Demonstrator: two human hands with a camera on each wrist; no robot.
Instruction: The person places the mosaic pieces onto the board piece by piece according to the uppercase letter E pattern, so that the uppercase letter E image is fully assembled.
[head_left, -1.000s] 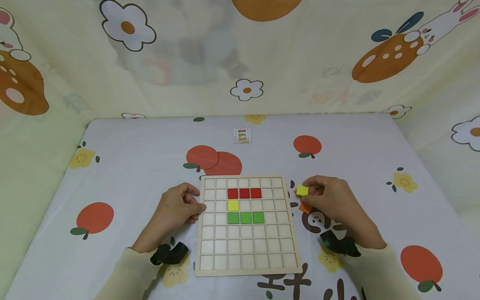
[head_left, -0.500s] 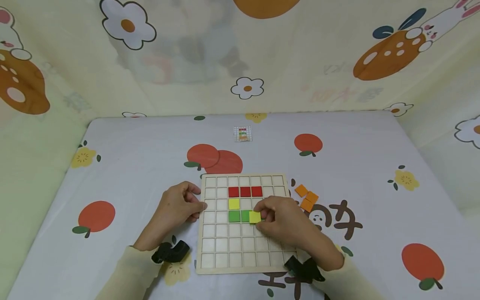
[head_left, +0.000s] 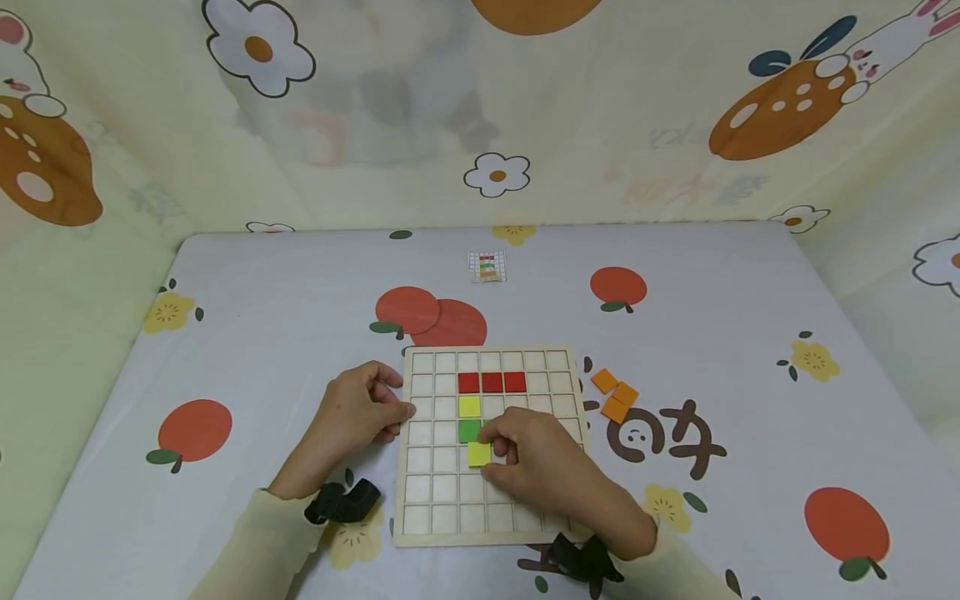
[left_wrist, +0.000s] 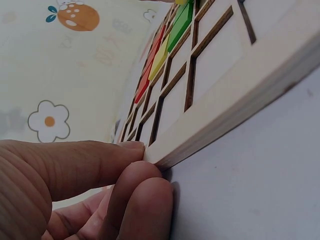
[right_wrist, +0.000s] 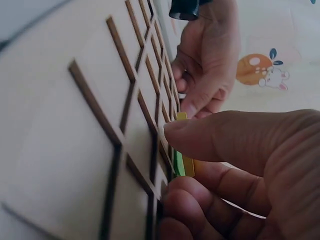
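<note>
A square wooden grid board (head_left: 401, 492) lies on the table, with a row of red tiles (head_left: 491, 382), a yellow tile (head_left: 469, 407) below its left end and a green tile (head_left: 469, 431) under that. The other green tiles are mostly hidden by my right hand (head_left: 551, 458). Between thumb and fingers that hand pinches a second yellow square tile (head_left: 478, 455), held over the cells just below the green row. At the board's left edge my left hand (head_left: 360, 408) grips the frame, thumb (left_wrist: 100, 162) on its rim and curled fingers against its side.
Several orange tiles (head_left: 615, 400) lie together right of the board. Behind the board, a small pattern card (head_left: 487, 267) shows coloured squares on a grid. A printed cloth covers the table, and a patterned curtain (head_left: 375, 183) rises at the back.
My right hand has carried the yellow tile from beside the orange tiles leftward over the board, down to just below the green row. The left hand has stayed at the board's edge.
</note>
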